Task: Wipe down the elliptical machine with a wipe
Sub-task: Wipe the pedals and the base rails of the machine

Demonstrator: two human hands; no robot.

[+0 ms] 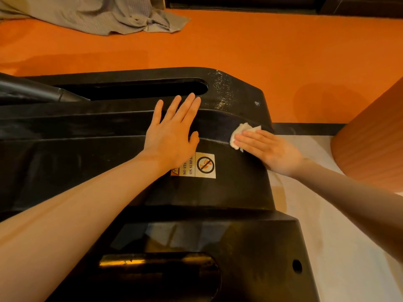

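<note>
My right hand [268, 149] presses the wipe [241, 134] flat-fingered against the elliptical machine [109, 149]; my left hand [173, 131] rests spread beside a warning sticker [199, 165] (crumpled cloth [98, 14] lies beyond).

An orange floor [261, 46] fills the upper part of the view, lit in a warm, dim glow that leaves soft shadows across it. A crumpled grey cloth [104, 16] lies on it at the top left. Along the top edge runs a dark band [250, 3], too shadowed to make out. At the right stands a rounded orange column [370, 144]. At its foot, a dark strip [305, 128] borders a pale, glossy stretch of floor [327, 225] that catches faint reflections.
</note>
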